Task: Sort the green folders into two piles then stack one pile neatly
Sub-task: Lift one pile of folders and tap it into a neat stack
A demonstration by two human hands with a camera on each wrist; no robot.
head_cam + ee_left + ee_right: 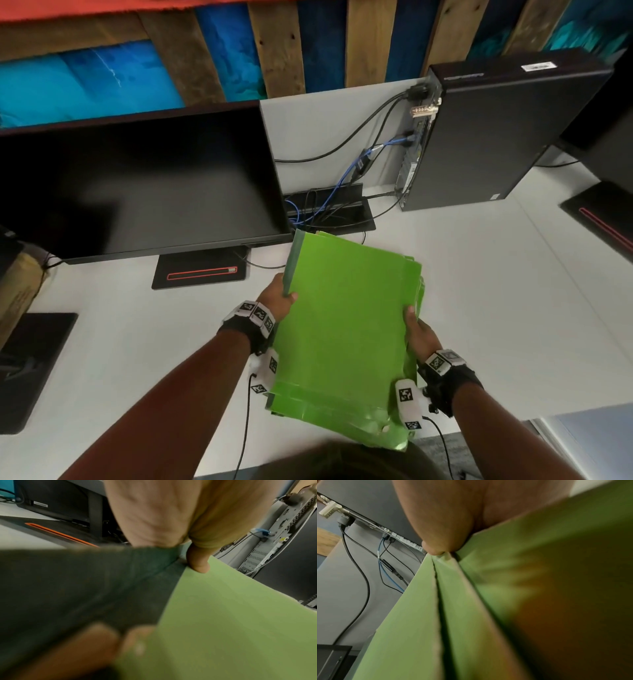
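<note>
A bundle of bright green folders point(346, 325) is held up over the white desk point(479, 308), tilted toward me. My left hand point(279, 299) grips its left edge, thumb on the top sheet. In the left wrist view the thumb point(199, 561) presses the green folders point(231, 615) and blurred fingers curl underneath. My right hand point(416, 329) grips the right edge, thumb on top. In the right wrist view the green folders point(423, 615) fan apart into several edges below the thumb point(440, 534). The bundle's lower end hangs past the desk's near edge.
A dark monitor point(137, 185) with its black base point(200, 270) stands at the left. A black computer tower point(496, 137) with cables point(342, 171) stands at the back right. Black mats lie at the far left point(30, 370) and far right point(603, 216).
</note>
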